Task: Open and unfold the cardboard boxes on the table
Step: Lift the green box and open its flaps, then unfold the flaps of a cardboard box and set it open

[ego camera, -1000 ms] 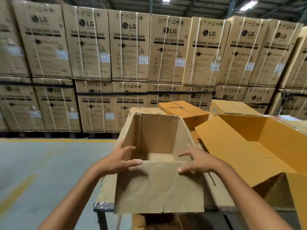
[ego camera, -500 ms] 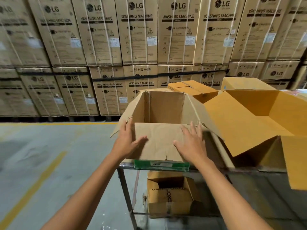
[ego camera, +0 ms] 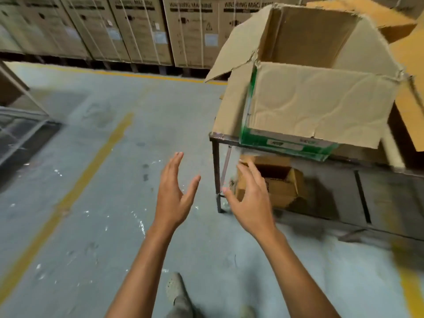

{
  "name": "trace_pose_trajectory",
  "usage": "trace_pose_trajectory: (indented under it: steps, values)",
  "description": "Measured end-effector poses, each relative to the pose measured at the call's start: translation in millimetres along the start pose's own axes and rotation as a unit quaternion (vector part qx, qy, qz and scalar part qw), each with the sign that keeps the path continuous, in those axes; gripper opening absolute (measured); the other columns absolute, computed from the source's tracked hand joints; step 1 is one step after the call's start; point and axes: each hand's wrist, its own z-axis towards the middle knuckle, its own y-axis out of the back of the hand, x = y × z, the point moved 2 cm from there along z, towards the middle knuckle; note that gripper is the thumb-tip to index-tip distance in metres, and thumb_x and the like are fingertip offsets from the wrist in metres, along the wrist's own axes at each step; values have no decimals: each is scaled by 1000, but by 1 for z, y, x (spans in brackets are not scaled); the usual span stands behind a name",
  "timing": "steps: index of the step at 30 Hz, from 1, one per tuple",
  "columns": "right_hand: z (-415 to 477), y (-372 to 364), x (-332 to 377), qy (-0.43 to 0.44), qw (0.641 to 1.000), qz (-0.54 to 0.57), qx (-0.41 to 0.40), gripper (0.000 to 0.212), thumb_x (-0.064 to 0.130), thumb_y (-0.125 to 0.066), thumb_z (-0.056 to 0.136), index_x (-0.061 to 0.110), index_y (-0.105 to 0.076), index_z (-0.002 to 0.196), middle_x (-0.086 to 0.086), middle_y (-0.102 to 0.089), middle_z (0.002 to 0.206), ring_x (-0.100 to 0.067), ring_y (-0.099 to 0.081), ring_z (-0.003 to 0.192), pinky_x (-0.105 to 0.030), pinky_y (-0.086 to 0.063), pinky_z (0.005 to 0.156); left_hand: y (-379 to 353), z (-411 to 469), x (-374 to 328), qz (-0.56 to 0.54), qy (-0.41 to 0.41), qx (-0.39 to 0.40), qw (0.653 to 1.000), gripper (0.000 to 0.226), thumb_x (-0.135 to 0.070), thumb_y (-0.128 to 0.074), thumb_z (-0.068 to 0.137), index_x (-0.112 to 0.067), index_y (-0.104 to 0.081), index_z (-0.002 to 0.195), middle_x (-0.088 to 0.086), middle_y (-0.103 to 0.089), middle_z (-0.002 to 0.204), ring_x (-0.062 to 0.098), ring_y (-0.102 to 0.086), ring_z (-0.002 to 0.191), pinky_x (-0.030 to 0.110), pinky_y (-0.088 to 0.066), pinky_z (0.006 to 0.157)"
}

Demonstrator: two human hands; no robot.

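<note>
Left hand [ego camera: 174, 196]: empty, fingers straight and loose, over the floor.
Right hand [ego camera: 250, 198]: empty, fingers spread and slack, in front of the small box [ego camera: 282, 187] under the table [ego camera: 214, 136].
Cardboard box [ego camera: 316, 102]: upright on the table's near corner, flaps splayed, untouched.
Key relation: the cardboard box lies above and to the right of both hands; right hand nearer.
</note>
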Motion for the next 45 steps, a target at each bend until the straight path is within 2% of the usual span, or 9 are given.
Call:
trace_pose_trajectory:
  steps: [7, 11, 14, 18, 23, 30, 34, 38, 45]
  values:
    - [24, -113, 34, -27, 998, -8, 61, 69, 44, -66, 92, 26, -37, 152, 0, -23, 165, -17, -21, 150, -26, -20, 113, 66, -13, 127, 36, 61, 60, 996, 64, -40, -60, 93, -13, -40, 148, 5, -42, 152, 19, -37, 143, 31, -29, 116]
    - [46, -169, 61, -34, 997, -4, 65, 69, 44, -66, 92, 25, -38, 151, -1, -25, 164, -17, -24, 150, -31, -23, 116, 111, 12, 182, 54, 66, 75, 994, 65, -41, -58, 93, -13, -39, 149, 6, -42, 152, 21, -36, 141, 12, -20, 112]
    - [67, -200, 80, -24, 998, 11, 57, 68, 40, -69, 90, 22, -41, 150, -4, -30, 162, -18, -25, 149, -26, -20, 117, 138, 36, 213, 67, 52, 80, 993, 68, -47, -55, 93, -12, -38, 149, 7, -41, 152, 23, -37, 141, 14, -19, 113]
    - [99, -227, 99, -15, 998, 30, 55, 68, 42, -69, 91, 23, -41, 150, -2, -30, 161, -17, -28, 148, -47, -37, 115, 163, 67, 240, 61, 46, 70, 995, 69, -49, -52, 93, -11, -38, 149, 6, -42, 152, 23, -37, 141, 14, -20, 113]
    - [161, -248, 113, 10, 998, 54, 25, 66, 44, -68, 90, 23, -44, 147, 2, -38, 155, -20, -42, 139, -51, -44, 107, 174, 121, 272, 56, 47, 52, 996, 65, -44, -54, 94, -11, -39, 148, 4, -43, 151, 19, -37, 140, 9, -18, 111]
    - [281, -269, 124, 19, 995, 92, -16, 71, 54, -61, 85, 22, -45, 145, 3, -44, 149, -19, -46, 135, -52, -47, 103, 155, 247, 300, 55, 33, 33, 997, 64, -40, -56, 95, -12, -37, 149, 4, -41, 153, 18, -35, 143, 12, -20, 114]
    - [365, -263, 129, 15, 994, 103, -33, 68, 48, -64, 88, 23, -42, 147, 2, -43, 151, -19, -45, 137, -52, -46, 105, 132, 338, 301, 41, 18, 43, 998, 62, -36, -57, 95, -12, -38, 149, 4, -43, 151, 20, -38, 141, 38, -33, 115]
    - [444, -240, 132, 14, 993, 105, -54, 64, 40, -67, 93, 25, -40, 148, 4, -40, 153, -16, -42, 138, -50, -45, 108, 103, 427, 295, 41, -13, 58, 997, 62, -37, -56, 95, -10, -39, 148, 5, -44, 151, 20, -37, 142, 24, -26, 116]
    - [555, -195, 136, 3, 984, 98, -150, 64, 42, -66, 91, 25, -41, 148, 3, -42, 152, -15, -43, 137, -49, -46, 107, 39, 578, 263, -7, -84, 70, 994, 60, -34, -57, 95, -9, -40, 147, 9, -45, 147, 23, -41, 138, 40, -35, 113]
